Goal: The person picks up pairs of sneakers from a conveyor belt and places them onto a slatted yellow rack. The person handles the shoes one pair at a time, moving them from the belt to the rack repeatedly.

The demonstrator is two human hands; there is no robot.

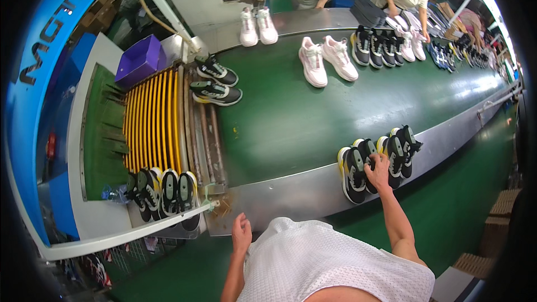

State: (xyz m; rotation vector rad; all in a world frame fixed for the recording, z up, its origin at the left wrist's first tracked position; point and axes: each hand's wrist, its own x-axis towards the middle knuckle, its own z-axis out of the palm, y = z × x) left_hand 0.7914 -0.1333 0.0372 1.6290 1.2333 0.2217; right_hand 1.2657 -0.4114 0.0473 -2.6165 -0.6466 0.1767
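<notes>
Black sneakers with yellow and white soles stand in a row on the metal edge of the green conveyor, at the right. My right hand (378, 174) reaches into that row, its fingers bent round the upper of a black sneaker (367, 154). Left of it stands another black sneaker (352, 174), and on the other side is a further pair (396, 154). My left hand (241, 234) hangs near the metal edge by my body, fingers loosely bent and apart, with nothing visible in it.
Yellow rollers (154, 123) lie at the conveyor's left end, with black sneakers (168, 193) below and two more (217, 94) beside them. A purple bin (140, 60) stands behind. Pale pink sneakers (327, 60) sit on the green belt (279, 128). Two people work across it.
</notes>
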